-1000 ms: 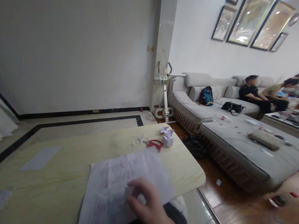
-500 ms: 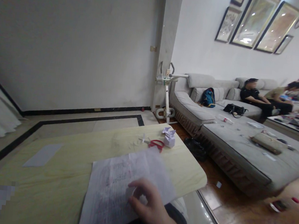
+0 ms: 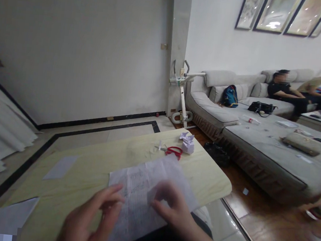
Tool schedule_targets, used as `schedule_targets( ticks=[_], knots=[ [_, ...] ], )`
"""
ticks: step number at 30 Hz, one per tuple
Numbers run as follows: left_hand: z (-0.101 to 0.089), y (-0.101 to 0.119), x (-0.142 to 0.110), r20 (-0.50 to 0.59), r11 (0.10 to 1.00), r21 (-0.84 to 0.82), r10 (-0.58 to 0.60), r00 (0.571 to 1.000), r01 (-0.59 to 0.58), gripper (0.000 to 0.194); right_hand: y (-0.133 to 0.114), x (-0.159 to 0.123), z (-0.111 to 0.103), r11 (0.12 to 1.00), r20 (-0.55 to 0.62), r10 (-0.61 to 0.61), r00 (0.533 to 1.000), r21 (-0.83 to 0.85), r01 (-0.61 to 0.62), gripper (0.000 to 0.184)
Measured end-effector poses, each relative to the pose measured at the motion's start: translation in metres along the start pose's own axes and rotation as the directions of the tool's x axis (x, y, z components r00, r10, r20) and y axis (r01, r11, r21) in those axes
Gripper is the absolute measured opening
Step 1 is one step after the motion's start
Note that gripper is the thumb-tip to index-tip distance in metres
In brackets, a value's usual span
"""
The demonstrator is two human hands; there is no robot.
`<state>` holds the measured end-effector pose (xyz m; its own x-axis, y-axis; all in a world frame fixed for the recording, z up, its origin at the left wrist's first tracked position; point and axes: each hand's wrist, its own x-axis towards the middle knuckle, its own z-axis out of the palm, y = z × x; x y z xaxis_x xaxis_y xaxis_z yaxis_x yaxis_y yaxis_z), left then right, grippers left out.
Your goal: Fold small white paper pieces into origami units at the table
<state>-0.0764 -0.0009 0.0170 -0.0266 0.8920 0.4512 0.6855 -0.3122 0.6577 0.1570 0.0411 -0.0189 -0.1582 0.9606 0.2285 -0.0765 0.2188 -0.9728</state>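
A large creased sheet of paper with faint printed lines lies on the pale yellow table, its near edge by my lap. My left hand is over the sheet's left edge, thumb and fingers apart with nothing between them. Above the right part of the paper, my right hand is blurred and loosely curved, with a gap between thumb and fingers. Nothing shows in it. Beyond the sheet lie red-handled scissors, beside a folded white paper shape.
Two more sheets, a far paper and a near paper, lie at the table's left. Small paper scraps sit by the scissors. To the right stand a grey sofa with bags on it and a white exercise machine. People sit farther back.
My left hand has come into view from below, at the sheet's left side. My right hand stays curved over the paper. The camera view has shifted slightly.
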Motion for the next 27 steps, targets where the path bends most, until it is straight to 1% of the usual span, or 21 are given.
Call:
schedule_targets(
  ticks=[1, 3, 4, 5, 7, 10, 12, 15, 17, 19, 24, 27],
  knots=[
    [0.01, 0.004, 0.006, 0.075, 0.999, -0.039, -0.019, 0.997, 0.022, 0.029, -0.001, 0.0, 0.0, 1.0, 0.007, -0.007, 1.0, -0.007, 0.007, 0.015],
    [0.032, 0.009, 0.013, 0.213, 0.987, -0.139, -0.054, 0.976, 0.085, 0.029, -0.001, -0.001, 0.001, 1.0, 0.023, -0.017, 1.0, -0.025, 0.018, 0.013],
    [0.042, 0.01, 0.013, 0.245, 0.976, -0.185, -0.07, 0.967, 0.118, 0.027, -0.001, -0.001, 0.001, 0.999, 0.035, -0.021, 0.999, -0.03, 0.022, 0.013],
    [0.049, 0.011, 0.012, 0.255, 0.97, -0.209, -0.071, 0.964, 0.126, 0.029, -0.001, -0.002, 0.001, 0.999, 0.045, -0.027, 0.999, -0.033, 0.028, 0.013],
    [0.059, 0.009, 0.007, 0.246, 0.963, -0.222, -0.098, 0.964, 0.154, 0.029, -0.001, -0.002, 0.001, 0.998, 0.062, -0.034, 0.998, -0.048, 0.037, 0.011],
    [0.063, 0.007, -0.002, 0.238, 0.962, -0.225, -0.103, 0.966, 0.158, 0.026, -0.002, -0.002, 0.001, 0.995, 0.088, -0.042, 0.995, -0.091, 0.05, 0.011],
    [0.065, 0.006, -0.007, 0.225, 0.965, -0.239, -0.05, 0.973, 0.105, 0.027, -0.001, -0.003, 0.001, 0.99, 0.099, -0.065, 0.993, -0.115, 0.076, 0.015],
    [0.071, 0.008, -0.011, 0.181, 0.969, -0.248, 0.025, 0.983, 0.021, 0.028, 0.002, -0.005, 0.001, 0.977, 0.104, -0.141, 0.985, -0.144, 0.155, 0.026],
    [0.075, 0.01, -0.011, 0.143, 0.969, -0.248, 0.037, 0.989, 0.0, 0.027, 0.004, -0.006, 0.0, 0.966, 0.112, -0.186, 0.976, -0.159, 0.202, 0.03],
    [0.076, 0.012, -0.01, 0.11, 0.966, -0.259, 0.047, 0.993, -0.017, 0.025, 0.005, -0.007, -0.001, 0.958, 0.118, -0.208, 0.971, -0.174, 0.227, 0.029],
    [0.074, 0.016, -0.009, 0.044, 0.965, -0.257, 0.073, 0.996, -0.059, 0.02, 0.003, -0.008, -0.002, 0.941, 0.127, -0.201, 0.971, -0.25, 0.227, 0.025],
    [0.073, 0.017, -0.011, 0.036, 0.966, -0.254, 0.057, 0.998, -0.046, 0.02, 0.001, -0.008, -0.002, 0.937, 0.136, -0.181, 0.974, -0.278, 0.213, 0.021]
  ],
)
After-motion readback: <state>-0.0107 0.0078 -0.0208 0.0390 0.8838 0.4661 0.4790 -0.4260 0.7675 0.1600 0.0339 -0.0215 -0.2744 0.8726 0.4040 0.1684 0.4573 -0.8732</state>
